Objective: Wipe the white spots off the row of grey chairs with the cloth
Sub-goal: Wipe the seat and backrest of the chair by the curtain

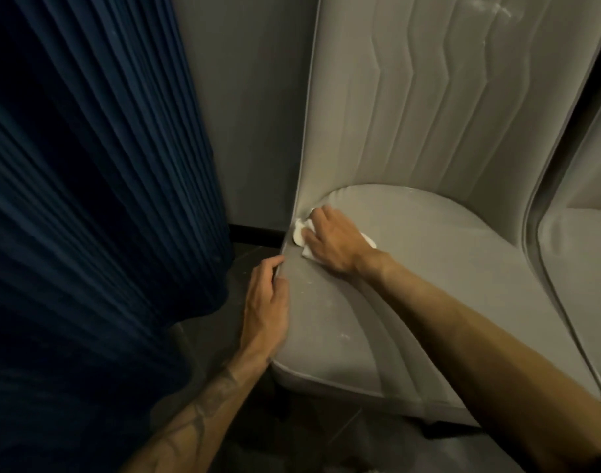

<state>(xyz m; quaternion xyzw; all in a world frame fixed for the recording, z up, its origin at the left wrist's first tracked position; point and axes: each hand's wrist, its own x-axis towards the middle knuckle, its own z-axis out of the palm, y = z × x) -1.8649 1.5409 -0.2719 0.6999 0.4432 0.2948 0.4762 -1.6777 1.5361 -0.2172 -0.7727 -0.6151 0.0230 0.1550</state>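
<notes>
A grey padded chair (439, 254) fills the middle, its quilted back rising behind the seat. My right hand (329, 240) presses a white cloth (299, 233) onto the seat's back left corner, where seat and backrest meet. The hand hides most of the cloth. My left hand (266, 302) grips the seat's left edge, thumb on top and fingers curled round the rim. Faint white spots (343, 336) dot the seat near the front left, and more white marks (497, 11) show high on the backrest.
A dark blue pleated curtain (87, 199) hangs close on the left. A grey wall (251, 114) with a black skirting stands behind. A second grey chair (585, 274) adjoins on the right. The floor below is dark.
</notes>
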